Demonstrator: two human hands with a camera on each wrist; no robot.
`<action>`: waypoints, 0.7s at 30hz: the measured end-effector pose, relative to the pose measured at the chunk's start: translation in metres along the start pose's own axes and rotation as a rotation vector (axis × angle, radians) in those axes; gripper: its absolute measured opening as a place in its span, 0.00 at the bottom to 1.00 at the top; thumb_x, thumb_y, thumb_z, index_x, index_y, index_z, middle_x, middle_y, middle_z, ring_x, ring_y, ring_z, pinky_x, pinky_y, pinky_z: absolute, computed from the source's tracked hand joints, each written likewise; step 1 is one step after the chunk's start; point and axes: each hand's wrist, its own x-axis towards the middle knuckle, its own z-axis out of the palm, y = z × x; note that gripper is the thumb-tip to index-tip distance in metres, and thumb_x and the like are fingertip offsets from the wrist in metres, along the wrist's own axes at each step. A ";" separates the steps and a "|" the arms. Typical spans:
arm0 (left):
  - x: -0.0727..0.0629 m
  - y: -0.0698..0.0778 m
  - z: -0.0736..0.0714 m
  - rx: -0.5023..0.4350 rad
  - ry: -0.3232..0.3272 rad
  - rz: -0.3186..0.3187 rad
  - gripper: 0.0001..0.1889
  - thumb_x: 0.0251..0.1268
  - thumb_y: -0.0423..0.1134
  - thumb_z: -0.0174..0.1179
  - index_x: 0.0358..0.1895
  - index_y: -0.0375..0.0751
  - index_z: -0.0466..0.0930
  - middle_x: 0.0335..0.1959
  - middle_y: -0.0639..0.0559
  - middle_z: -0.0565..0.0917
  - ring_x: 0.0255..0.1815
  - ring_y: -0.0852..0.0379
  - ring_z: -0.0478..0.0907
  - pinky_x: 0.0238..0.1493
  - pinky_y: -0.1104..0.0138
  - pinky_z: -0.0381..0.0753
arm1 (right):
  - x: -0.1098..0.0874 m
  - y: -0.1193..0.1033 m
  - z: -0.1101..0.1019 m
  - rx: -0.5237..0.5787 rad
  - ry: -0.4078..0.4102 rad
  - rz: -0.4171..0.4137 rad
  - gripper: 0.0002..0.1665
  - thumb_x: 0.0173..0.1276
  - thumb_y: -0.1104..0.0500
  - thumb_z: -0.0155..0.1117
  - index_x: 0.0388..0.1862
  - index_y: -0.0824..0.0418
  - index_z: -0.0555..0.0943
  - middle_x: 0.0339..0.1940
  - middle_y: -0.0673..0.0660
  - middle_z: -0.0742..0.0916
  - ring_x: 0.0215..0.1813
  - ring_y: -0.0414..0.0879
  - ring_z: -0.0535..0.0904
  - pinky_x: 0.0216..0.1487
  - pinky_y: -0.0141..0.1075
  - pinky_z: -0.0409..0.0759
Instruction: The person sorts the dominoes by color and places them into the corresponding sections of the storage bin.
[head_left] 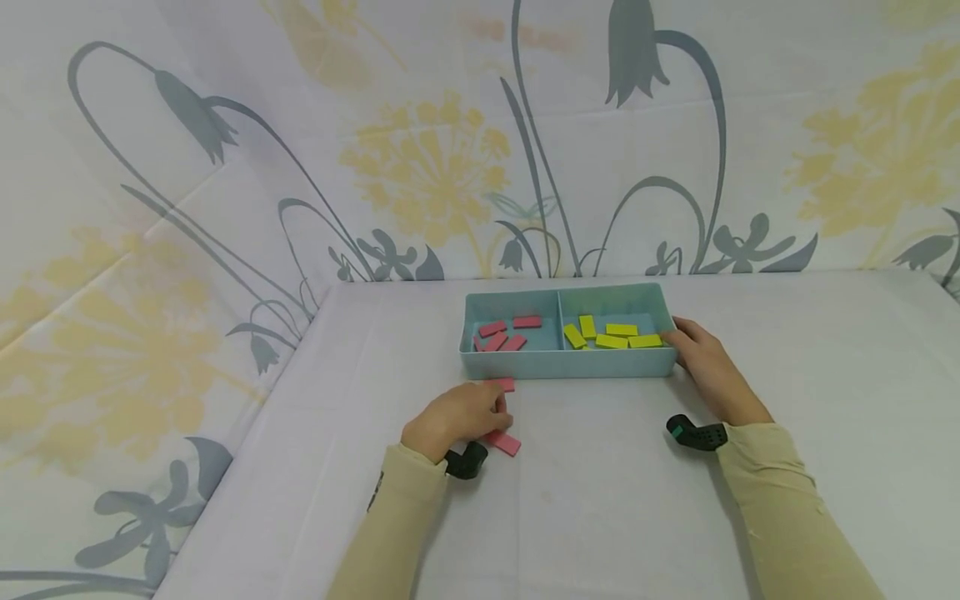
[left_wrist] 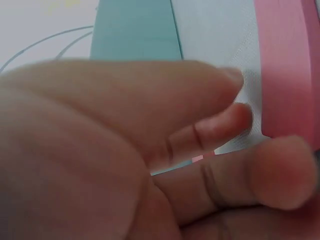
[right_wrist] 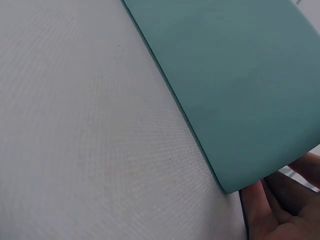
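A light-blue box point(head_left: 570, 364) with two compartments stands on the white cloth. In its left compartment lie several pink blocks point(head_left: 527, 322); the right compartment has several yellow blocks point(head_left: 622, 330). My left hand point(head_left: 459, 413) is low over the cloth in front of the box, thumb and fingers loosely bent with a gap between them. One loose pink block point(head_left: 506, 443) lies by its near side, another partly behind its fingers. In the left wrist view a pink block point(left_wrist: 287, 65) shows just beyond the fingertips. My right hand point(head_left: 708, 367) grips the box's right end.
White cloth point(head_left: 600, 500) covers the table. A flower-patterned cloth point(head_left: 442, 167) rises behind the box and along the left side. Black wrist devices point(head_left: 697, 433) sit at both sleeve cuffs.
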 end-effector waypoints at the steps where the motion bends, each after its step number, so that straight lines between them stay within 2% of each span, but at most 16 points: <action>1: -0.001 0.000 0.000 -0.001 -0.013 -0.004 0.07 0.56 0.46 0.57 0.28 0.49 0.73 0.18 0.57 0.74 0.22 0.60 0.70 0.25 0.67 0.68 | 0.000 -0.001 0.000 -0.005 -0.003 -0.001 0.41 0.69 0.41 0.38 0.71 0.62 0.41 0.71 0.62 0.50 0.69 0.56 0.46 0.64 0.52 0.50; 5: -0.005 0.005 -0.001 0.021 -0.040 0.008 0.12 0.51 0.52 0.61 0.27 0.51 0.72 0.18 0.58 0.73 0.24 0.61 0.70 0.24 0.68 0.67 | 0.001 0.000 -0.001 -0.029 -0.012 -0.007 0.42 0.69 0.40 0.38 0.71 0.62 0.41 0.70 0.62 0.51 0.69 0.57 0.47 0.64 0.52 0.51; 11: -0.007 0.014 0.003 0.039 -0.055 0.027 0.21 0.41 0.61 0.65 0.32 0.52 0.73 0.21 0.59 0.74 0.27 0.62 0.70 0.26 0.68 0.67 | 0.000 0.005 -0.004 -0.041 -0.013 -0.018 0.42 0.68 0.40 0.39 0.71 0.63 0.42 0.70 0.62 0.51 0.69 0.57 0.48 0.63 0.53 0.52; 21: -0.013 0.023 0.004 0.048 -0.082 0.029 0.17 0.42 0.55 0.66 0.33 0.56 0.71 0.25 0.63 0.74 0.29 0.62 0.70 0.27 0.67 0.68 | 0.001 0.003 -0.003 -0.034 -0.011 -0.018 0.42 0.68 0.41 0.39 0.71 0.63 0.42 0.70 0.62 0.52 0.69 0.57 0.48 0.63 0.53 0.51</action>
